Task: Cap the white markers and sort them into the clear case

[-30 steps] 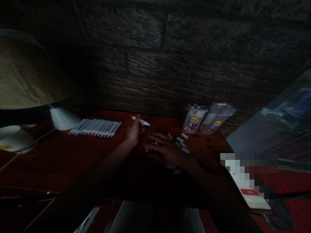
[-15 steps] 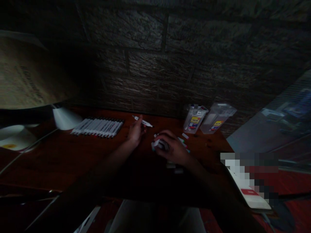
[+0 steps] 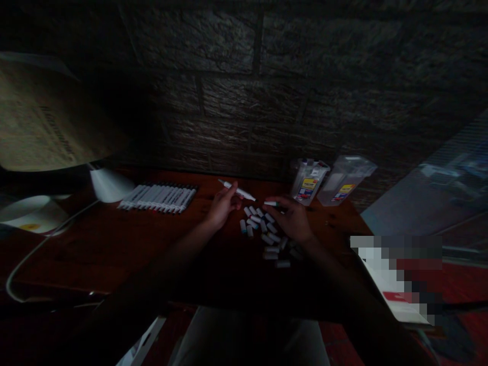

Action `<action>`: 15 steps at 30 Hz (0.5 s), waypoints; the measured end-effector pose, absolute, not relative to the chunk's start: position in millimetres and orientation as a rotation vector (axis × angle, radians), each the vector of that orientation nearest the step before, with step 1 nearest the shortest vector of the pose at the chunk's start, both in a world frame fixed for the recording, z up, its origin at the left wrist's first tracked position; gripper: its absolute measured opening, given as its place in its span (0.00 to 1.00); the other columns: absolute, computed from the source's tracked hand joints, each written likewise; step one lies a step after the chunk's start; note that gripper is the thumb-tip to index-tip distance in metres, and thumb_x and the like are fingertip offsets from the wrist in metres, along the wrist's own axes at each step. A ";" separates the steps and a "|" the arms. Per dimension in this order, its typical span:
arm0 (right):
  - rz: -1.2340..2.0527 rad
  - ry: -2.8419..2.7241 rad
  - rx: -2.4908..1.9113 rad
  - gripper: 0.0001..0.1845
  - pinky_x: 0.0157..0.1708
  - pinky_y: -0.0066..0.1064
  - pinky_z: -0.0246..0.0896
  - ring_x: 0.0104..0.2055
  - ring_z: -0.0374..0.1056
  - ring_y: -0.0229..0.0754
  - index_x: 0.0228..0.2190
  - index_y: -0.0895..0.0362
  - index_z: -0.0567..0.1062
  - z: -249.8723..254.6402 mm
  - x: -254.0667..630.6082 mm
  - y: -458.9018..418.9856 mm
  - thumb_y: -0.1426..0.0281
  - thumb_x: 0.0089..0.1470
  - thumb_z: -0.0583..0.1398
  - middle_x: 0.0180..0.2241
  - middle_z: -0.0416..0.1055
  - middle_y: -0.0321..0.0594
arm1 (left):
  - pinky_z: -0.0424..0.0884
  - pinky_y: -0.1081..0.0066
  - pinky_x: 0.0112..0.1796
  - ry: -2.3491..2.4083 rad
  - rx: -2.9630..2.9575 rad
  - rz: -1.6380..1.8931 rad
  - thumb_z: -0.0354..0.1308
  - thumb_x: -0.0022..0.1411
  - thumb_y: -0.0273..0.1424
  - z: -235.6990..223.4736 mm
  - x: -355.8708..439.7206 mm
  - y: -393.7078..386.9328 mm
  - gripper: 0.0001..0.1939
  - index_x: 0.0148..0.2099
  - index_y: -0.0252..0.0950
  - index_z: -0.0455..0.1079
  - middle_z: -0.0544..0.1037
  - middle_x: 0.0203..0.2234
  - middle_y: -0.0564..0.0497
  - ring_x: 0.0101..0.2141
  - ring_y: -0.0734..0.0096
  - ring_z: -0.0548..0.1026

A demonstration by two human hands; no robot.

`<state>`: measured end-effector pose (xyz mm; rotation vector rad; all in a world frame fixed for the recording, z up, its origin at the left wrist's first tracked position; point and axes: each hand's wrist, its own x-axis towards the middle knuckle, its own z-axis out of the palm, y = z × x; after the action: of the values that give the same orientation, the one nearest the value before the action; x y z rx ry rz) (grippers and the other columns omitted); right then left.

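My left hand [image 3: 221,211] is closed on a white marker [image 3: 237,191] that points right and slightly down, above a dark wooden table [image 3: 114,244]. A little to its right, my right hand [image 3: 290,221] pinches a small marker cap [image 3: 271,204] between thumb and fingers, its tip close to the marker's end. Several loose white caps [image 3: 263,231] lie scattered on the table between and below the two hands. The scene is very dim.
A neat row of several capped markers [image 3: 158,197] lies at the back left. Two clear plastic containers [image 3: 309,181] [image 3: 345,180] lean by the brick wall at the back right. A cardboard box [image 3: 41,127], a white cable [image 3: 34,254] and white sheets sit left.
My right hand, spread over the caps a second ago, closed on one and lifted it toward the marker's tip, uncovering the pile. My left hand shifted slightly right with the marker.
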<state>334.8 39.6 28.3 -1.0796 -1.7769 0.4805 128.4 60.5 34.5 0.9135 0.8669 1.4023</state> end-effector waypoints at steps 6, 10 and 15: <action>0.644 -1.694 -1.007 0.12 0.42 0.36 0.72 0.42 0.76 0.43 0.40 0.52 0.80 27.9 332.0 37.7 0.65 0.52 0.66 0.42 0.79 0.40 | 0.61 0.76 0.22 0.869 0.923 1.395 0.68 0.48 0.51 30.9 126.4 63.2 0.25 0.28 0.34 0.66 0.73 0.22 0.54 0.19 0.79 0.68; 0.706 -1.676 -1.031 0.13 0.41 0.36 0.73 0.41 0.77 0.43 0.41 0.51 0.79 26.5 330.2 36.0 0.64 0.53 0.66 0.41 0.80 0.39 | 0.61 0.76 0.21 0.818 0.957 1.362 0.67 0.49 0.51 29.7 127.8 62.7 0.24 0.29 0.34 0.67 0.73 0.22 0.54 0.19 0.79 0.68; 0.646 -1.711 -1.040 0.13 0.41 0.36 0.73 0.39 0.77 0.43 0.41 0.52 0.80 26.2 327.9 34.9 0.63 0.53 0.65 0.40 0.80 0.38 | 0.63 0.76 0.22 0.773 1.008 1.264 0.66 0.53 0.49 29.8 129.8 59.9 0.22 0.30 0.33 0.69 0.72 0.20 0.54 0.20 0.78 0.69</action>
<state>327.9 34.9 26.2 -1.0401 -1.7112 0.6459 129.8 59.9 29.8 1.0076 0.7732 1.2638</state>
